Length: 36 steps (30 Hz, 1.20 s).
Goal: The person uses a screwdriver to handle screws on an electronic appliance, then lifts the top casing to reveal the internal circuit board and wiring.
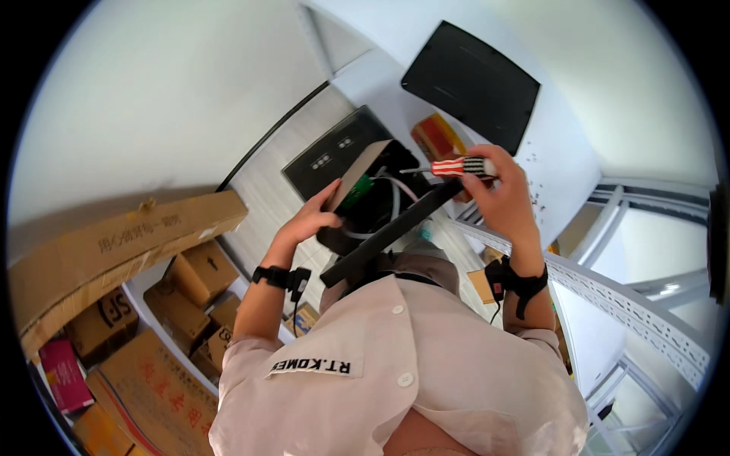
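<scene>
My left hand [315,213] is closed on the edge of a tilted, open dark housing [365,224], beside its greyish inner panel [353,171]. Inside the housing show a green circuit board [357,188] and pale cables [403,186]. My right hand [498,197] holds a screwdriver [456,166] with a red, white and black handle, its shaft pointing left over the opening. The fingers of this hand also lie at the upper end of a long black rim [399,228] of the housing.
A dark rectangular panel [471,83] and small scattered parts [536,182] lie on a white surface. A dark slab [319,144] is behind the housing, near a red-yellow box [431,133]. Cardboard boxes [205,273] fill the left. Perforated metal rails [639,304] run along the right.
</scene>
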### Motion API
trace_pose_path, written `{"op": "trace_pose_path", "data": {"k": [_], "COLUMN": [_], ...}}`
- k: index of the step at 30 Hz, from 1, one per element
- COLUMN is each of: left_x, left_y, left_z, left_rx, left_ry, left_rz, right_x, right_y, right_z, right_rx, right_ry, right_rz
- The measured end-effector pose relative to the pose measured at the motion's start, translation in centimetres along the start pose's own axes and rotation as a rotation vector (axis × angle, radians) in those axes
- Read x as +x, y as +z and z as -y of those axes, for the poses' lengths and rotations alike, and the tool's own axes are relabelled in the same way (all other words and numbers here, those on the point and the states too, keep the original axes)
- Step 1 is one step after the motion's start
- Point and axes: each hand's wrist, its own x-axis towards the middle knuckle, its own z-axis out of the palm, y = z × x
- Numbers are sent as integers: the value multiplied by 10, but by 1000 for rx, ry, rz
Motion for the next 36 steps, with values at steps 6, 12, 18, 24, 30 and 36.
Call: {"op": "trace_pose_path", "data": {"k": [6,12,18,24,30,36], "left_x": [-2,4,5,2,0,-2], "left_y": [1,1,1,3,5,4], "left_z": [-9,-10,-10,-18,-27,-20], "left_rx": [-14,-28,-64,-45,-37,-87], "left_ry": [-17,-37,-73,-72,-107,-91], "left_rz": [7,33,43,41,41,30], "right_x": [-42,-67,-58,-51,-54,-27], "right_y": [-140,-191,-163,-158,-154,-136], "right_z": [-88,-227,-278,-308,-319,-248], "right_rx": [322,623,583,310,-379,-914], "right_ry": [158,494,830,987,1077,607], "right_rz": [-538,-1137,-1258,-1212,-1070,-817]}}
